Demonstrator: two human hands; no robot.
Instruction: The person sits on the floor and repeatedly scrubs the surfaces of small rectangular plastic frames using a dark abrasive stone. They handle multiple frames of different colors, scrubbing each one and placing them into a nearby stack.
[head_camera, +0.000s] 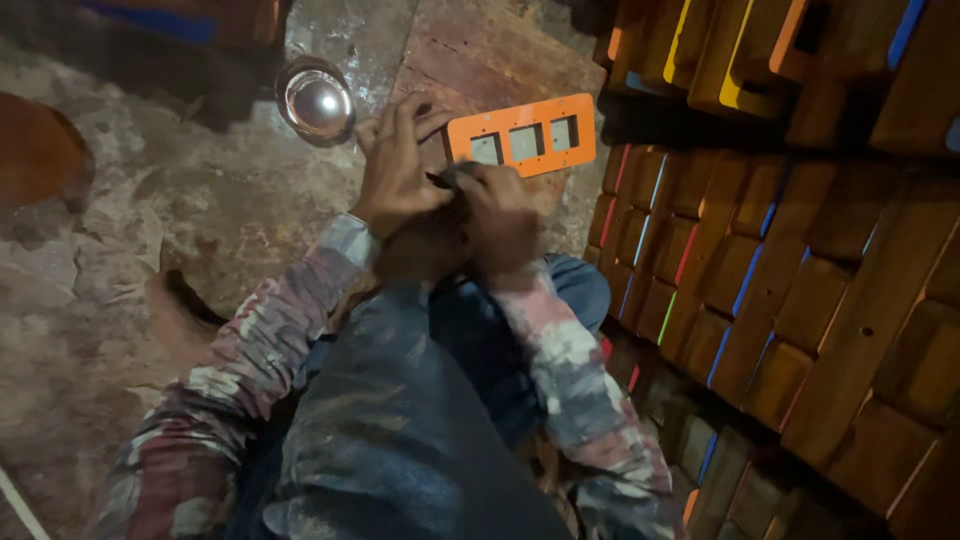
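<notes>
Person seated on the floor, knees drawn up, both hands working at an orange plate (522, 135) with three square cutouts, which lies flat on a reddish wooden board (480, 62). Left hand (396, 165) rests at the plate's near-left corner, fingers bent, fingertips pressing down beside it — holding it steady, not wrapped round anything. Right hand (500, 215) sits just below the plate, fist curled tight; a dark pointed tool (442, 181) pokes out leftward, its shaft hidden in the fist. Left of the plate, a shiny metal bowl (316, 100) on the rough floor. Right of the plate, stacked wooden blocks (770, 270) with coloured edges — top rows cut off, dim
</notes>
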